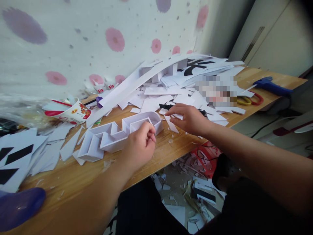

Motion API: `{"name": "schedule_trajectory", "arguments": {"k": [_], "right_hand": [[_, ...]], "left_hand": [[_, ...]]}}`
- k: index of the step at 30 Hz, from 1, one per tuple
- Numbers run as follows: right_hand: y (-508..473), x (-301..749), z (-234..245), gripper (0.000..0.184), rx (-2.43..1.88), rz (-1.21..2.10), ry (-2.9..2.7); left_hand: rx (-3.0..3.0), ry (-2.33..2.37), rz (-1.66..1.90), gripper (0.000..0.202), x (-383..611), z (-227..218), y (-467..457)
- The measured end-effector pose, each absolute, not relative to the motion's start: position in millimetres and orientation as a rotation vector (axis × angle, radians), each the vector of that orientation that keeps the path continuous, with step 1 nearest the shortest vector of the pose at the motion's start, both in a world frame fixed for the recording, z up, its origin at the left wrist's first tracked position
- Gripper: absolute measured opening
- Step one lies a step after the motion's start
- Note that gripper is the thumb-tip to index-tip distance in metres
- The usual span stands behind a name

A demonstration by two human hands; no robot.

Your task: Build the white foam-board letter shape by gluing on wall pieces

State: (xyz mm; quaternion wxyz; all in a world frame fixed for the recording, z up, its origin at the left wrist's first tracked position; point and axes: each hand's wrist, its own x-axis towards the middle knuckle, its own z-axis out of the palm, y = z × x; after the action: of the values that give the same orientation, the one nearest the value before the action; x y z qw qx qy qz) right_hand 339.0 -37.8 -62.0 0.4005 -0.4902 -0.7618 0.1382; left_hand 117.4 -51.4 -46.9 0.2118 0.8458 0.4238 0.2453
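A white foam-board shape (113, 142) with upright walls and zigzag compartments lies on the wooden table. My left hand (143, 143) is at its near right side, fingers curled closed. Whatever those fingers may hold is hidden. My right hand (188, 119) hovers to the right of the shape, fingers stretched out and slightly apart. Just behind that hand a black utility knife (165, 106) lies across the white scraps, its middle covered by the fingers. I cannot tell whether the hand touches it.
White board offcuts (156, 103) and a long white strip (129, 88) pile up behind. A paper cup (77, 112) with tools stands left. Scissors (251, 99) and a blue glue gun (272, 86) lie right. A purple object (22, 205) is front left; scraps litter the floor (176, 195).
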Motion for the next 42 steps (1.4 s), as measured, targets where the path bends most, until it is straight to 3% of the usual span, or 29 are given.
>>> {"name": "schedule_trajectory", "arguments": {"k": [4, 9, 14, 42], "right_hand": [[-41, 341, -67, 0.021, -1.259, 0.39, -1.91], [-42, 331, -71, 0.028, -1.197, 0.373, -1.974], [-39, 326, -71, 0.036, -1.14, 0.33, -2.033], [-37, 327, -71, 0.045, -1.113, 0.373, -2.079]], "left_hand": [[2.509, 1.161, 0.721, 0.036, 118, -46, -54], [2.634, 1.295, 0.469, 0.055, 121, -45, -49], [2.593, 1.365, 0.344, 0.057, 122, -43, -47], [2.49, 1.326, 0.394, 0.06, 122, -47, -47]]}}
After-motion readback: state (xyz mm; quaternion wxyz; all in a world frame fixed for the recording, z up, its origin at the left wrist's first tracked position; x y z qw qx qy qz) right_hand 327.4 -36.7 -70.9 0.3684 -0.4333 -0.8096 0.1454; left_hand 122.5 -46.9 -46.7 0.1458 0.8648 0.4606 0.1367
